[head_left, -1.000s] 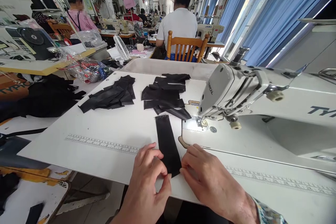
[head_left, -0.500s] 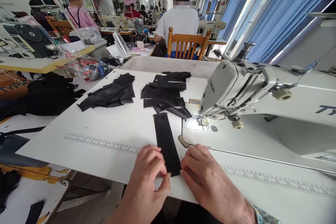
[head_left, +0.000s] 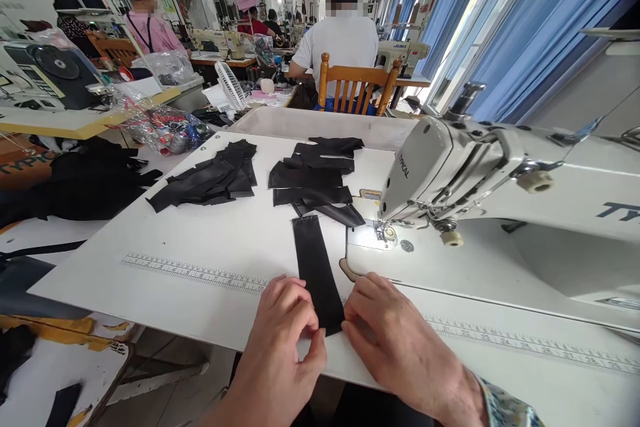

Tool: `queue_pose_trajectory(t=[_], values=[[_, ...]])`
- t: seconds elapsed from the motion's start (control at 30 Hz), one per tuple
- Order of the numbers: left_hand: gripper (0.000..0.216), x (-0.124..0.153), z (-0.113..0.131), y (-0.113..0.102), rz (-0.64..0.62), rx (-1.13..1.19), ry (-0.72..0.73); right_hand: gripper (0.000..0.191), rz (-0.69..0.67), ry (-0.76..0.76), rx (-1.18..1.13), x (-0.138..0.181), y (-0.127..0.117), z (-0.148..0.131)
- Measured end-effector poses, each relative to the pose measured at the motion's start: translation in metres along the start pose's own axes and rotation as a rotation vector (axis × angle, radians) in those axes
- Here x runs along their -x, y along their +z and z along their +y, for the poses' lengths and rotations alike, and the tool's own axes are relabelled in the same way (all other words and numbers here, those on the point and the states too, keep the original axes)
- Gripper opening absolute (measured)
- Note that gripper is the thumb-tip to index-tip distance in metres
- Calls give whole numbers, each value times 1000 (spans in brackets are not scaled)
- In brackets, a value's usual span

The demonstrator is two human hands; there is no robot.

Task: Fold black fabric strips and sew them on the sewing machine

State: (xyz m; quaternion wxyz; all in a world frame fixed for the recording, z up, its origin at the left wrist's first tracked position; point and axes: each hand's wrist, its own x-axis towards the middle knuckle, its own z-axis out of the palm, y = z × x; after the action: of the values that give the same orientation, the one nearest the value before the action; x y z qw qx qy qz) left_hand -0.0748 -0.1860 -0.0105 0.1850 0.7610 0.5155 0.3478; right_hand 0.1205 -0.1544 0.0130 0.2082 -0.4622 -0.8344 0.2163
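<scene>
- A long, flat black fabric strip (head_left: 317, 273) lies on the white sewing table, running away from the person, just left of the machine's lit needle plate; its far end sits just short of a pile of black strips.
- The left hand (head_left: 277, 337) has its thumb and curled fingers closed on the strip's near left corner.
- The right hand (head_left: 395, 340) lies open and flat on the table, its fingertips (head_left: 347, 327) at the strip's near right edge; a floral patterned cuff (head_left: 505, 410) shows at the wrist.
- The white "TYPICAL" sewing machine head (head_left: 440, 173) stands right of the strip.
- The white sewing table (head_left: 200, 237) carries a printed measuring scale (head_left: 195, 273) left of the hands.
- Two loose piles of black fabric strips (head_left: 205, 180) (head_left: 313, 177) lie on the table's far side.
- A heap of black cloth (head_left: 85, 183) lies further left.
- A co-worker in a white shirt (head_left: 343, 47) sits far ahead on a wooden chair (head_left: 355, 87).
</scene>
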Motion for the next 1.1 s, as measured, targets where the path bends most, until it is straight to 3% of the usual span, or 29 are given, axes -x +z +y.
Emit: queue_pose_trajectory(t=[0.3, 0.5, 0.8, 1.0, 1.1], values=[[23, 1, 3, -1, -49, -12, -19, 24, -66, -3, 18, -4, -1, 1], [44, -1, -2, -12, -107, -61, 134, 26, -45, 32, -36, -1, -1, 0], [42, 0, -7, -22, -86, -225, 388, 29, -49, 52, -96, 4, -1, -1], [41, -8, -4, -26, -177, -179, 384, 26, -47, 71, -133, 6, -7, 1], [44, -10, -6, -28, -208, -134, 373, 23, 23, 60, -105, 21, -13, 1]])
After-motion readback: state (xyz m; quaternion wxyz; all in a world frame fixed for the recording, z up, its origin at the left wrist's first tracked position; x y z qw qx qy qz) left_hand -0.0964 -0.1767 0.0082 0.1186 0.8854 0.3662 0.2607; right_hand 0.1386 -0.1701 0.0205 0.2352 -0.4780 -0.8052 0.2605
